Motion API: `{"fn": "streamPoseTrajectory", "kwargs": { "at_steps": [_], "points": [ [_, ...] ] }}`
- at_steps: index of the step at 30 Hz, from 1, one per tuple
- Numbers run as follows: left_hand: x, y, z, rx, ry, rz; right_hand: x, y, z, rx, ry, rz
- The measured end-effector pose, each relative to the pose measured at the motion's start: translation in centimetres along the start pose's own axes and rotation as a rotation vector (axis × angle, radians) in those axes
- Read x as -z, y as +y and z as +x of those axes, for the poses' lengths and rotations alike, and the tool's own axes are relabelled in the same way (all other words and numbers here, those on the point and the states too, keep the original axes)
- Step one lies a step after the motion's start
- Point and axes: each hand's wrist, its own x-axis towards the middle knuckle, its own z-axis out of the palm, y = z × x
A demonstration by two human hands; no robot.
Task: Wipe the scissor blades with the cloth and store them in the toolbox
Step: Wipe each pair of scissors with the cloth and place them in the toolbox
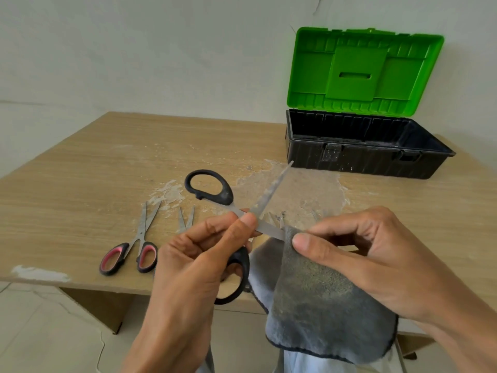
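— where are the black-handled scissors (224, 196) right now?

— up in the air over the near edge of the table (80, 184), spread wide open. one blade points off toward 1 o'clock. the other runs toward 3 o'clock and disappears into the grey cloth (317, 300).

— who's got hold of what?

— the left hand (193, 259) pinches the scissors at the pivot between thumb and forefinger, and its other fingers are curled at the lower handle loop, down at 6 o'clock. the upper loop sticks out free at 10 o'clock. the right hand (363, 254) has its thumb and fingers closed on a fold of the cloth, which wraps round that 3 o'clock blade. the rest of the cloth hangs down toward 5 o'clock, past the table edge.

— and the toolbox (363, 162)?

— at 1 o'clock from the hands, on the far right of the table, well apart from the scissors. black body, with the green lid (363, 71) standing up open.

— anything else lying about?

— a pair of red-handled scissors (131, 251) lies flat at 9 o'clock from the left hand, blades a little apart and pointing away from the person. just right of it two more blades (185, 219) poke out from behind the left hand, with the handles hidden. a few blade tips show between the two hands, too covered to tell more. white smeared patches (166, 192) mark the tabletop around the middle.
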Motion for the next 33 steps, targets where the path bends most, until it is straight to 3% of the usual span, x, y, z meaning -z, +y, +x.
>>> {"fn": "streamPoseTrajectory", "kwargs": {
  "at_steps": [10, 16, 25, 33],
  "points": [
    [-0.4, 0.3, -0.2, 0.000, 0.018, -0.019, 0.1, -0.1, -0.2, -0.009, 0.013, 0.129],
    [0.6, 1.3, -0.3, -0.055, 0.036, -0.003, 1.5, 1.1, -1.5, -0.180, 0.035, 0.488],
    [-0.4, 0.7, -0.6, -0.140, 0.017, 0.063, 0.7, 0.7, -1.1, -0.123, 0.026, 0.280],
    [-0.5, 0.1, -0.6, -0.093, 0.017, 0.022, -0.7, 0.6, -0.9, -0.007, 0.033, 0.105]
  ]
}}
